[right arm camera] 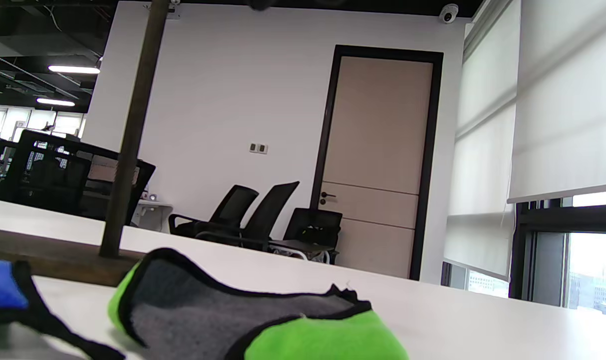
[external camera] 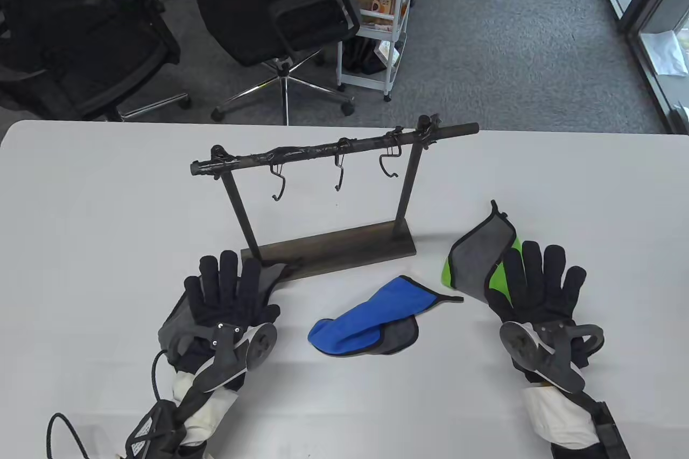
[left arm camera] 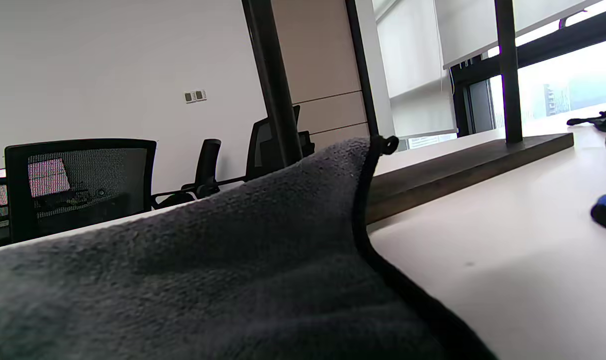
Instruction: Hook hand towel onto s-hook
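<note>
left hand (external camera: 229, 300): flat, palm down on grey towel (external camera: 183, 322) near the bench's (external camera: 81, 244) near-left; fingers (external camera: 229, 270) spread, gripping nothing
right hand (external camera: 538, 287): flat on green/grey towel (external camera: 476, 260) near the bench's right edge; fingers spread, gripping nothing
blue towel (external camera: 371, 319): crumpled, between the hands, just in front of the rack base (external camera: 344, 249), untouched
rack (external camera: 334, 152): mid-bench, bar on two posts, three s-hooks (external camera: 279, 182) hanging off it, all bare
table view only: hooks, bar, both hands, chairs (external camera: 280, 12) and cart (external camera: 377, 23) beyond the far edge
left wrist view only: grey towel's black-trimmed corner with its hang loop (left arm camera: 388, 145), raised against the base's left end; fingers not in frame
right wrist view only: green towel folded over, grey side up, black trim, right post (right arm camera: 130, 130) behind it; fingers not in frame
open room: bare bench left of the rack and along the far edge; bare strip along the near edge between the wrists
</note>
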